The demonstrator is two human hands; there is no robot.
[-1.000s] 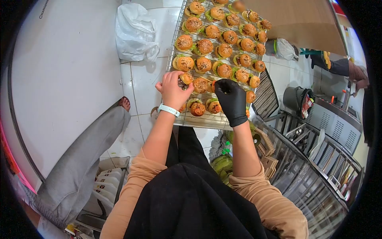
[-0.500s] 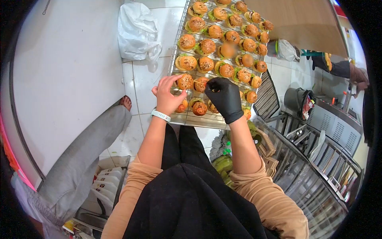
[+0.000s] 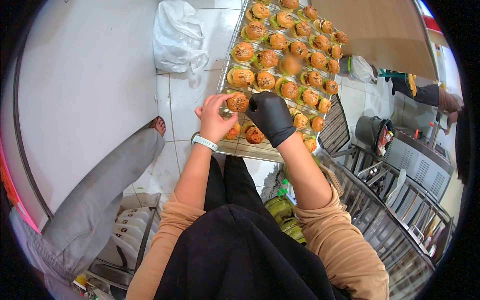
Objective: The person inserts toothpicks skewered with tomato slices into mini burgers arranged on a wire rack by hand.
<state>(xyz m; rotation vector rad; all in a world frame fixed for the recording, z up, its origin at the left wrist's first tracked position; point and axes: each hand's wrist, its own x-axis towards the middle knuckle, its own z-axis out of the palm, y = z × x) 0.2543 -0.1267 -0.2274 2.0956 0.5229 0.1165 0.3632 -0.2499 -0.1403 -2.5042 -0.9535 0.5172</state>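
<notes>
Rows of mini burgers (image 3: pixel 267 59) with seeded buns and lettuce sit on a wire rack (image 3: pixel 223 80). My left hand (image 3: pixel 216 120), bare and with a pale watch band at the wrist, curls its thumb and fingers around one mini burger (image 3: pixel 238 102) near the front left of the rack. My right hand (image 3: pixel 272 117), in a black glove, is pinched closed just to the right of that burger. Whatever its fingertips hold is hidden by the glove. More burgers, some with redder tops (image 3: pixel 254 135), stand in the front row below my hands.
A white plastic bag (image 3: pixel 180 37) lies on the tiled floor at the rack's left. Another person's grey-trousered leg (image 3: pixel 115 187) is at the left, beside a large white surface (image 3: pixel 85 90). Metal racks (image 3: pixel 395 200) and a black bucket (image 3: pixel 367 131) stand at the right.
My gloved right hand has shifted left, closer to the burger in my left hand. A thin pale stick seen by its fingertips earlier is now out of sight. The view has shifted slightly.
</notes>
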